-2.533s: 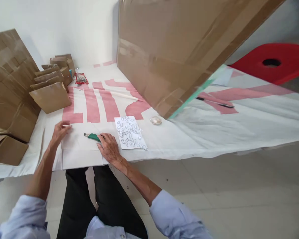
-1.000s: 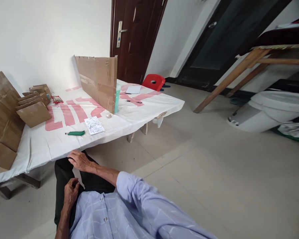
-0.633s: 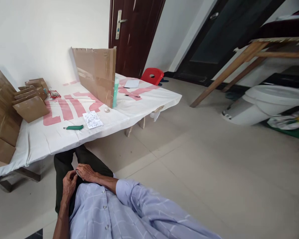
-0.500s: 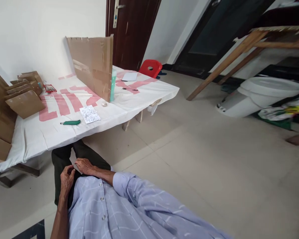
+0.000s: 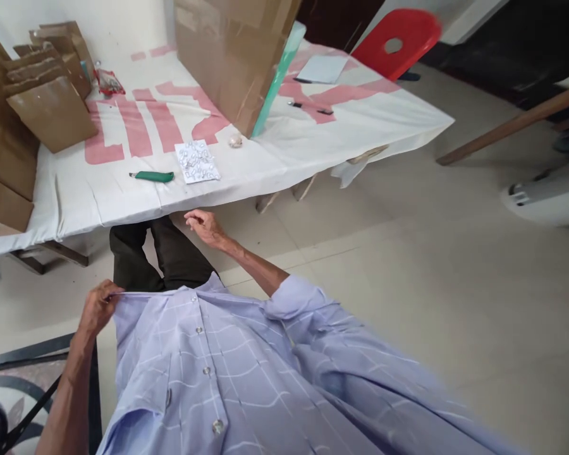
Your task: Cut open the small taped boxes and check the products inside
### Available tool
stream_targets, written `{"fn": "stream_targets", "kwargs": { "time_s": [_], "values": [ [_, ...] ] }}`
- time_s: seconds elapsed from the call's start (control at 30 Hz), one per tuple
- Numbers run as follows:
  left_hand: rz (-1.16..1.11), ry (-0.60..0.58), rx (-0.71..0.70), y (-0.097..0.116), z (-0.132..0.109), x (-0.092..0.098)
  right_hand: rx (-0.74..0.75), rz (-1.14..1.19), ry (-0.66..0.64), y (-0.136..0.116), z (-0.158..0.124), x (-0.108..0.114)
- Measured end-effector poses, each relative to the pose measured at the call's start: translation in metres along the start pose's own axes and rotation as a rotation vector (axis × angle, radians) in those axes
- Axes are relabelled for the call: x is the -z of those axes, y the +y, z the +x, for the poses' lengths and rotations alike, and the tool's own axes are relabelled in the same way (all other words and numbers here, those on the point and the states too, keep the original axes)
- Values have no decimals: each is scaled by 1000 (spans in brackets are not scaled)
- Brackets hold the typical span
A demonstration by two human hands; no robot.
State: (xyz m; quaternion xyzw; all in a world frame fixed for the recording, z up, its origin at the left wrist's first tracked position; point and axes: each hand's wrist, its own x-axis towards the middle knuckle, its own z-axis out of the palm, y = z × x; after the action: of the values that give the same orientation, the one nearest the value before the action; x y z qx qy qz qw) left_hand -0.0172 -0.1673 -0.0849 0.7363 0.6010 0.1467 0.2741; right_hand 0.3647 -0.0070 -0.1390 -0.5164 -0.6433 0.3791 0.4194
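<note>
The shirt [image 5: 246, 379] I am wearing is what I have hold of: my left hand [image 5: 99, 306] is closed on the left corner of its front hem [image 5: 142, 295], thumb and fingers pinching the cloth. I take it that I hold the corner out to the side so the front stretches taut, since the hem runs nearly straight from my grip across my lap. The rest of the shirt spreads from that hand toward my right, over my body and just short of my dark trousers [image 5: 183, 256]. My right hand [image 5: 206, 229] is well apart from the hem, ahead of it and near the tabletop [image 5: 116, 199] edge, fingers loosely curled; I see nothing in it, though I cannot tell whether something small is hidden there. On the tabletop the green knife [image 5: 154, 176] lies flat beside the white sheet [image 5: 196, 162] of small pieces, probably put there for easy reach. To their left, cardboard pieces [image 5: 52, 114] stand in a tilted row, seemingly leaned together so they stay up.
</note>
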Motion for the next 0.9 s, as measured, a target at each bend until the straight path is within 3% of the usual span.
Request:
{"fn": "stream_targets", "kwargs": {
  "time_s": [0.13,0.27,0.4,0.6,0.73,0.9],
  "values": [
    [355,39,95,-16,8,23,65,52,24,-16,-8,10],
    [375,9,87,-8,13,17,96,44,35,-26,-18,15],
    [236,-23,-31,19,30,-13,88,87,21,-35,-27,5],
    [91,-120,-115,46,50,-83,44,121,2,-38,-40,-22],
    [48,-125,-78,38,43,-103,-194,50,25,-15,-68,12],
    [-21,-118,-66,29,36,-103,-453,-6,-82,12,-148,74]
  ]
}}
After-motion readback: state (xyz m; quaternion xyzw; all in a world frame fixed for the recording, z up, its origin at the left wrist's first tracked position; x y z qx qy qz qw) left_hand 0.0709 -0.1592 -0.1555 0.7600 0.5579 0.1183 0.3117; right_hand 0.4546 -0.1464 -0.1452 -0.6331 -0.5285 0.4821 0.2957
